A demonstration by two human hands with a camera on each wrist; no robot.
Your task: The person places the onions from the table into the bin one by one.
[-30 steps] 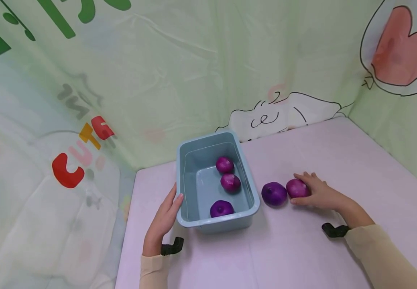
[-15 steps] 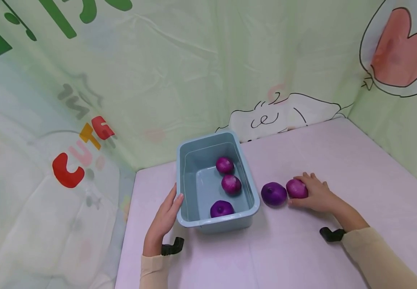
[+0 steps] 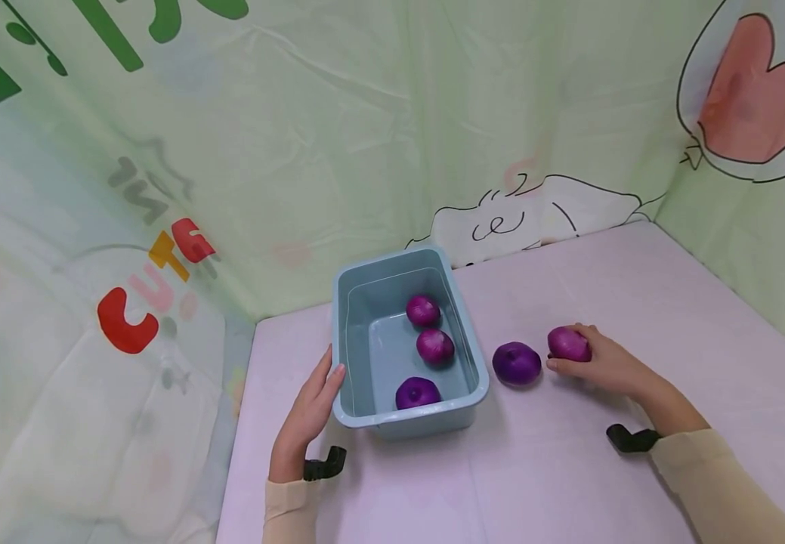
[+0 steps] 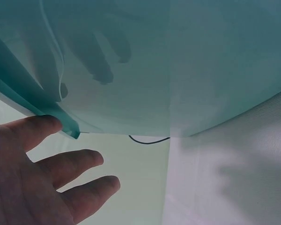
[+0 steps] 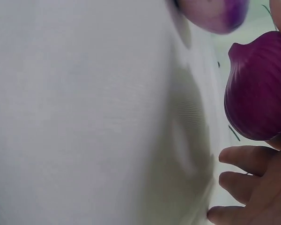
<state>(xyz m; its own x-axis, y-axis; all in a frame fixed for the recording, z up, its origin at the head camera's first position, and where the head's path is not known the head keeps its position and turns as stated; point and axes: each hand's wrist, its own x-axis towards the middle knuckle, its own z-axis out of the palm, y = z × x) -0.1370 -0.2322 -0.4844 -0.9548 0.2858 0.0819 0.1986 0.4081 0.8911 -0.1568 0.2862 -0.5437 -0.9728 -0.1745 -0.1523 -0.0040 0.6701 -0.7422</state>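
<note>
Compared with half a second earlier, the purple onion (image 3: 568,344) had come away from the darker loose bulb (image 3: 517,364) and looked raised off the counter (image 3: 433,491). Your right grip (image 3: 606,364) pinched it between thumb and fingers, well out at three o'clock from the blue tub (image 3: 468,332), presumably to hold it securely. Nearest you, at the tub's eight o'clock, your left grip (image 3: 310,403) lay with fingers extended against the side, probably to keep it steady. Inside, a dark purple bulb (image 3: 418,393) sat at six o'clock. Just past three, the loose bulb rested between tub and held onion. Farther back inside, one reddish onion (image 3: 435,347) lay at three o'clock and another onion (image 3: 423,310) at one, apparently touching.
</note>
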